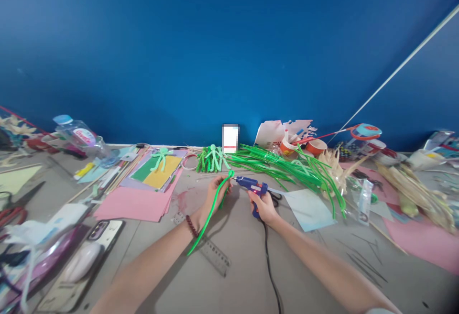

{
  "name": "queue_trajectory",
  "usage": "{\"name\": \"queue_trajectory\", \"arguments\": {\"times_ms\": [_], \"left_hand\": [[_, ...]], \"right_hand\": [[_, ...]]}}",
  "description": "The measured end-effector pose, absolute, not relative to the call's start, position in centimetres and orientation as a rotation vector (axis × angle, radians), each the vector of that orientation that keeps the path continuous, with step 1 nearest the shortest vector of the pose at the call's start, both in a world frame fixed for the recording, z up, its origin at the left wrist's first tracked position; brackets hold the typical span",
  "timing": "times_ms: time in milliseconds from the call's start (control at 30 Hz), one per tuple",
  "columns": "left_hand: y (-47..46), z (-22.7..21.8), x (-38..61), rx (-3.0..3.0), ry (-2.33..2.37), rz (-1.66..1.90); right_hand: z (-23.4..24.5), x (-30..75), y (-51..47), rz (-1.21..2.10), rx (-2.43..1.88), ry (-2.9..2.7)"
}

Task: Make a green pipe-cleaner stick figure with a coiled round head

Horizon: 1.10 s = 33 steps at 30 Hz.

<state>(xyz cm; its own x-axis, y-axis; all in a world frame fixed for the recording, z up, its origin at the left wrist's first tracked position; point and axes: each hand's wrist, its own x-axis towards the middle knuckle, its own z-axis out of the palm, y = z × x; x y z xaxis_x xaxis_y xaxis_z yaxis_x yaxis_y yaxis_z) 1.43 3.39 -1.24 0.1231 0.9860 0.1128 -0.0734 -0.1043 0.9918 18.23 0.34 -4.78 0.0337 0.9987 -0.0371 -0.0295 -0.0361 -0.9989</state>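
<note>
1. Pinching a green pipe cleaner (208, 221) near its looped top, the left hand's (213, 188) grip holds it above the tabletop (244, 280), one long end trailing down past a beaded bracelet (191, 226).
2. Wrapped around the handle of a blue hot glue gun (249, 184), the right hand's (265, 207) grip is closed; the nozzle points at the loop, though whether they touch is unclear.
3. A black cord (267, 256) runs down from the gun's handle.
4. A clear ruler (215, 255) lies near the left forearm.
5. Beyond the hands, pipe-cleaner figures (214, 156) sit beside heaped green stems (272, 161).
</note>
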Motion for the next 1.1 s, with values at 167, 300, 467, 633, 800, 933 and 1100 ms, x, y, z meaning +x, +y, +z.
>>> {"name": "queue_trajectory", "arguments": {"times_ms": [167, 300, 467, 633, 800, 933, 1100], "left_hand": [[3.6, -1.8, 1.4, 1.261, 1.008, 1.219], [3.8, -2.2, 1.4, 1.258, 1.013, 1.221], [3.6, -2.0, 1.3, 1.279, 0.99, 1.216], [3.5, -1.6, 1.2, 1.299, 0.977, 1.226], [3.5, -1.5, 1.2, 1.313, 0.98, 1.218], [3.5, -1.6, 1.1, 1.345, 0.975, 1.214], [3.6, -1.9, 1.2, 1.338, 0.961, 1.211]], "right_hand": [[-4.4, 18.2, 0.2, 1.184, -1.256, -1.178], [-4.3, 18.2, 0.2, 1.178, -1.264, -1.183], [-4.3, 18.1, 0.2, 1.219, -1.24, -1.111], [-4.8, 18.4, 0.3, 1.235, -1.184, -1.104], [-5.3, 18.7, 0.4, 1.237, -1.159, -1.138], [-4.9, 18.5, 0.3, 1.254, -1.146, -1.165], [-4.6, 18.3, 0.2, 1.232, -1.177, -1.161]]}}
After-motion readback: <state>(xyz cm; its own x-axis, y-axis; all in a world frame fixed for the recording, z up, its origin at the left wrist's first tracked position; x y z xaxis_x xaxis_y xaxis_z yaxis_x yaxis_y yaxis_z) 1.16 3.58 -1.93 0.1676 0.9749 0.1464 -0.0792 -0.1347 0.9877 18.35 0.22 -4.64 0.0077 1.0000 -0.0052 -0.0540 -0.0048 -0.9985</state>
